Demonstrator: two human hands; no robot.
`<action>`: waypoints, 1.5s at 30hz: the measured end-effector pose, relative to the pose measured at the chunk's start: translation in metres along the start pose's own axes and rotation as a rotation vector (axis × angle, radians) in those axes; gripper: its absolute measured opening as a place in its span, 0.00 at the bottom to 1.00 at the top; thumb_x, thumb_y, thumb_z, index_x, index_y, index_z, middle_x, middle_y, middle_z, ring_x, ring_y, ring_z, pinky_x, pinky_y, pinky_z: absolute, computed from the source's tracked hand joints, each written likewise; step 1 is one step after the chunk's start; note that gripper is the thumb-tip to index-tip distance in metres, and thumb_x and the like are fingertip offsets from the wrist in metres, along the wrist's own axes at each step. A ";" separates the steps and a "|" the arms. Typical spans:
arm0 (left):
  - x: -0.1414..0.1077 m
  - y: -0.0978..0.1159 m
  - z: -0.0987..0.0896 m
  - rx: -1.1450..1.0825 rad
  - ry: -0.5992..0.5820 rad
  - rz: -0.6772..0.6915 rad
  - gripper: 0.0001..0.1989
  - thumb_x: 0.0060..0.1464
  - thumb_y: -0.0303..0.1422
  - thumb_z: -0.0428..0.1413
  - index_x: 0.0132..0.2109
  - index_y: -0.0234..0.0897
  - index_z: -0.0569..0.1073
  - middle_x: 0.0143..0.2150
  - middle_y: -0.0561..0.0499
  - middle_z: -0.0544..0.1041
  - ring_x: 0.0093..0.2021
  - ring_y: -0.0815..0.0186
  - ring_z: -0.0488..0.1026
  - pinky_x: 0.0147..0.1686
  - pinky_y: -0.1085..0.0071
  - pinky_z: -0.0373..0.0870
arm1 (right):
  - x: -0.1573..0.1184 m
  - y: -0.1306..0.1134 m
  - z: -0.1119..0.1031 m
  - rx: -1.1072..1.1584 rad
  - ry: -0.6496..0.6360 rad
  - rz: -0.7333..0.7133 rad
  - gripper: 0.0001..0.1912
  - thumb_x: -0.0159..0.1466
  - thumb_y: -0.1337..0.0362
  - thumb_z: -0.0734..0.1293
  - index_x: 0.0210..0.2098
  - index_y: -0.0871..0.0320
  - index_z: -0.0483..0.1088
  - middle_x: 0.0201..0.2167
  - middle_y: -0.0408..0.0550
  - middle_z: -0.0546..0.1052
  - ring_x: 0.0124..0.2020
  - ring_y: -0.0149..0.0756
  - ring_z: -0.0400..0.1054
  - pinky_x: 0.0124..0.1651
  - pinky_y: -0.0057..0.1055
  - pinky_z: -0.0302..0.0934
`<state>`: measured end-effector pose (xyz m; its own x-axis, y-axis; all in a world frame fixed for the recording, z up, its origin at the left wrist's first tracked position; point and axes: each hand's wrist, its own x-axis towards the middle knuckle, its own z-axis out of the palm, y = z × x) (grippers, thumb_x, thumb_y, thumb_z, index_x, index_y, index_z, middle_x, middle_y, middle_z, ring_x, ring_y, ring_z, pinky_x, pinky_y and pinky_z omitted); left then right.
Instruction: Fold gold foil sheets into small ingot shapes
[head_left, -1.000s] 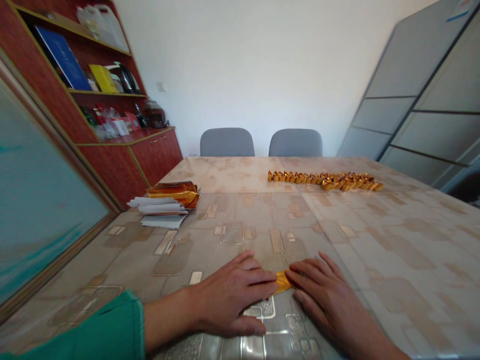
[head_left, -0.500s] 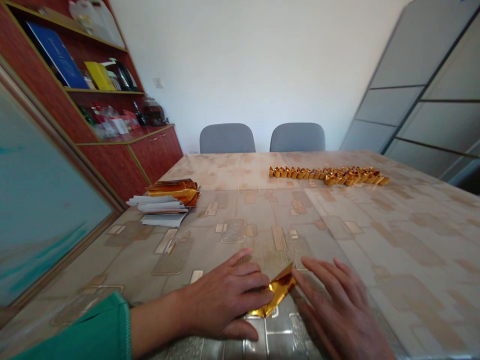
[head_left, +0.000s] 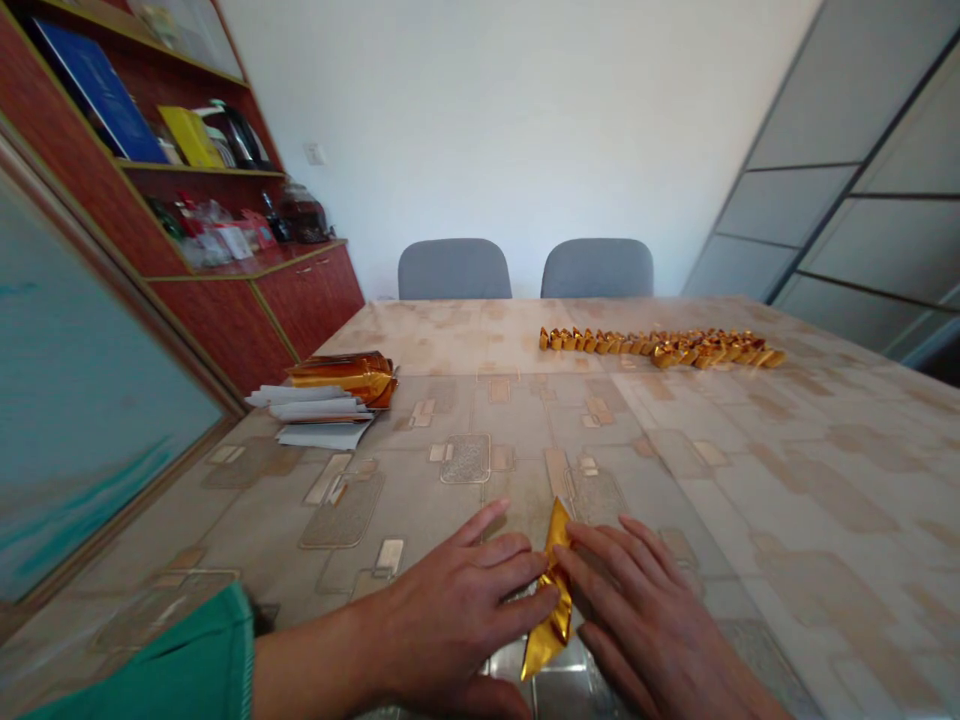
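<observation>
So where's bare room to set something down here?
Bare tabletop lies right of the right hand, below the gold foil row, and between that row and the papers. Crowded: the foil piece between that hand and the left hand.

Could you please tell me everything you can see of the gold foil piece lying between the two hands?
The gold foil piece is a narrow, creased strip with a shiny metallic surface, folded into a long shape. Its far end tapers to a point, while its near end widens into a flatter corner. It lies lengthwise, pointing away from the person, on the patterned table cover. The fingertips of the left hand and right hand touch it from either side around its middle, and the near end is partly reflected in the glossy cover.
</observation>
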<state>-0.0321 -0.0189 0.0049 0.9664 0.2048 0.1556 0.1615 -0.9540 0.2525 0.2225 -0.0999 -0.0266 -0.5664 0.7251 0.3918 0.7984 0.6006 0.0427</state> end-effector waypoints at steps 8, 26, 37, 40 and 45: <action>0.000 -0.019 -0.003 -0.055 -0.026 0.069 0.26 0.64 0.47 0.54 0.62 0.38 0.68 0.59 0.42 0.75 0.62 0.54 0.67 0.71 0.53 0.35 | -0.001 0.027 0.011 0.138 -0.243 0.106 0.30 0.73 0.58 0.60 0.72 0.48 0.51 0.69 0.43 0.62 0.69 0.47 0.55 0.69 0.58 0.46; -0.001 -0.016 0.003 -0.013 -0.011 0.022 0.30 0.63 0.52 0.52 0.65 0.40 0.66 0.65 0.39 0.69 0.68 0.51 0.61 0.70 0.46 0.33 | -0.013 0.017 -0.016 0.044 -0.072 -0.071 0.23 0.70 0.58 0.66 0.64 0.53 0.66 0.60 0.44 0.75 0.58 0.41 0.70 0.69 0.42 0.52; -0.016 0.028 0.017 0.032 0.120 -0.017 0.23 0.68 0.45 0.48 0.61 0.34 0.66 0.51 0.42 0.78 0.50 0.57 0.73 0.58 0.60 0.65 | -0.018 -0.020 -0.013 0.190 0.042 -0.166 0.15 0.75 0.65 0.58 0.54 0.53 0.73 0.45 0.41 0.83 0.44 0.32 0.75 0.60 0.30 0.62; -0.017 0.035 0.028 0.073 0.182 -0.022 0.15 0.67 0.40 0.51 0.54 0.35 0.69 0.44 0.46 0.78 0.44 0.58 0.73 0.49 0.63 0.68 | -0.018 -0.026 -0.007 0.320 0.073 -0.087 0.11 0.75 0.64 0.60 0.48 0.52 0.74 0.35 0.41 0.82 0.36 0.32 0.74 0.49 0.30 0.67; -0.010 0.031 0.033 0.046 0.254 0.012 0.11 0.68 0.39 0.51 0.49 0.37 0.72 0.40 0.48 0.79 0.36 0.62 0.73 0.36 0.67 0.65 | -0.004 -0.020 -0.012 0.433 0.100 -0.098 0.09 0.73 0.63 0.61 0.42 0.54 0.74 0.27 0.43 0.78 0.28 0.34 0.69 0.28 0.29 0.63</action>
<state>-0.0304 -0.0580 -0.0203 0.8881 0.2365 0.3942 0.1650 -0.9644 0.2068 0.2118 -0.1187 -0.0180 -0.5950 0.6346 0.4931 0.5711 0.7656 -0.2962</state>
